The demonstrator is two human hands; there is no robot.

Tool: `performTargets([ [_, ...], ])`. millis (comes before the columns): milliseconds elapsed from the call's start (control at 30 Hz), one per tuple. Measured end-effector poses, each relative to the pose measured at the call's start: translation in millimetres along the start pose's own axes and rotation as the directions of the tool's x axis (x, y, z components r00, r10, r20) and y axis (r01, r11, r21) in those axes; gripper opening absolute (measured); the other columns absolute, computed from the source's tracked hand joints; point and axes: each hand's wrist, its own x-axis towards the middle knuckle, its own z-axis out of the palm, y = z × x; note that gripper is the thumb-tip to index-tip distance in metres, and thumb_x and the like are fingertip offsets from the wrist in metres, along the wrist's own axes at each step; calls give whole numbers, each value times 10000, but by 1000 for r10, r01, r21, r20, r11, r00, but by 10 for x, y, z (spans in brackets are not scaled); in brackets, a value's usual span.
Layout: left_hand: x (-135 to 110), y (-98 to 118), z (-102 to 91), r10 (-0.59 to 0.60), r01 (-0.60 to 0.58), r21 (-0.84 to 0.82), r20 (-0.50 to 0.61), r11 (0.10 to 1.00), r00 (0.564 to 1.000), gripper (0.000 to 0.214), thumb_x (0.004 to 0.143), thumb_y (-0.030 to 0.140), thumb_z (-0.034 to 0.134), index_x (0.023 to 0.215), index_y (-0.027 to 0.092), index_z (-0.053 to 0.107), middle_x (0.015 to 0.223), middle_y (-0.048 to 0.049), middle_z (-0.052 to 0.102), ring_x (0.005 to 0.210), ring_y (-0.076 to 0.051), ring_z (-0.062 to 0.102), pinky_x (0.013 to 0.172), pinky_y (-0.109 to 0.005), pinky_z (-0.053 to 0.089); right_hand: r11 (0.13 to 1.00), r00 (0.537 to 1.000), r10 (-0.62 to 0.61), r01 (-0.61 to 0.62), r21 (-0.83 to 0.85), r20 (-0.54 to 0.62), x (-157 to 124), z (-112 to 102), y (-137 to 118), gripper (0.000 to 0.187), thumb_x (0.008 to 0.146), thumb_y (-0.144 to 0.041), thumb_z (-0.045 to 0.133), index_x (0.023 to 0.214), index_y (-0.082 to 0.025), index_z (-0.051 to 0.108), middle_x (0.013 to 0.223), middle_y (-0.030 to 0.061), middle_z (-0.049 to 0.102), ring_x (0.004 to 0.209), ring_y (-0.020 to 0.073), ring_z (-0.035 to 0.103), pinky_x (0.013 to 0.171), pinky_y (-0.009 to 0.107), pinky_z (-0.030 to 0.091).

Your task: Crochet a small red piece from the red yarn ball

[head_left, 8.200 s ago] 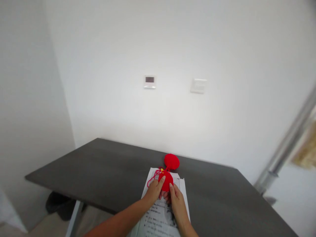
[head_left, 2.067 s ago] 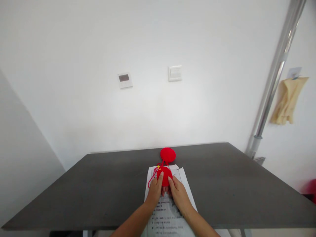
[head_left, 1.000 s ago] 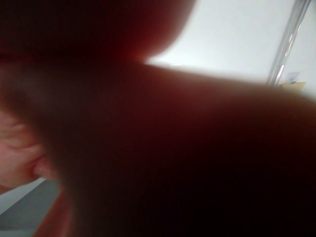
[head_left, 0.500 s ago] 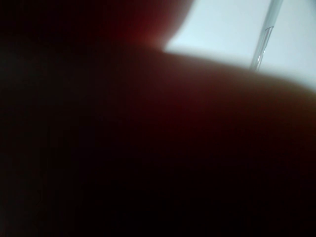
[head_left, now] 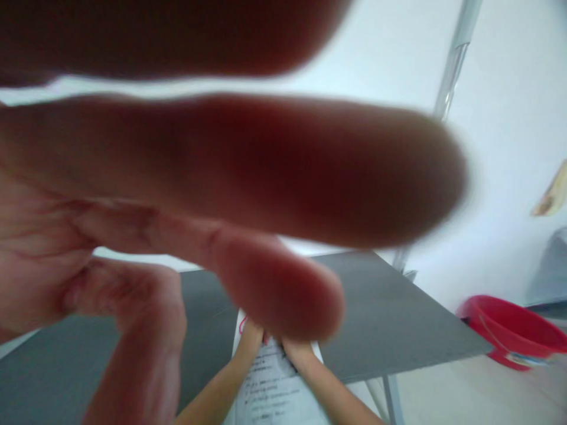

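Both of my forearms reach up from the bottom edge. My left hand (head_left: 254, 330) and my right hand (head_left: 296, 348) rest close together at the far end of a white sheet-like thing with printed text (head_left: 270, 392). A large blurred fingertip covers most of my fingers, so what they hold, if anything, is hidden. A thin red loop (head_left: 242, 324) lies by my left hand. Right in front of the camera, another person's hand (head_left: 283, 171) stretches in from the left, fingers spread, and hides much of the view.
A dark grey table (head_left: 381, 319) spreads under my hands. Off its right side, a red basin (head_left: 500, 319) stands on the pale floor. A metal pole (head_left: 452, 77) runs up before the white wall (head_left: 509, 118).
The other person's hand has drawn back from the lens, where it covered nearly everything. My forearms, the table, the printed white thing and the red basin now show.
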Motion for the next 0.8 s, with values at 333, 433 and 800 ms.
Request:
performTargets([
  [333, 12, 38, 44, 15, -12, -16, 186, 1000, 982, 692, 790, 740, 196, 366, 230, 392, 392, -31, 447, 433, -138, 492, 578, -279, 449, 998, 998, -50, 51, -23, 32, 15, -115, -44, 359, 916, -451, 312, 764, -205, 525, 656, 30, 629, 615, 176, 566, 624, 282, 415],
  [433, 18, 12, 50, 42, -38, -28, 182, 999, 982, 681, 818, 705, 190, 368, 231, 381, 394, -29, 449, 426, -136, 485, 590, -285, 449, 998, 999, -42, 43, -36, 24, 12, -132, -88, 337, 918, -421, 315, 740, -208, 505, 644, 29, 627, 606, 174, 567, 628, 283, 413],
  [800, 6, 17, 38, 13, -13, -4, 182, 1000, 983, 678, 836, 693, 196, 385, 229, 399, 395, -31, 441, 432, -147, 481, 563, -301, 428, 998, 999, -2, 4, -59, 34, 21, -131, -107, 303, 906, -407, 309, 721, -216, 455, 633, 26, 593, 606, 173, 549, 628, 292, 406],
])
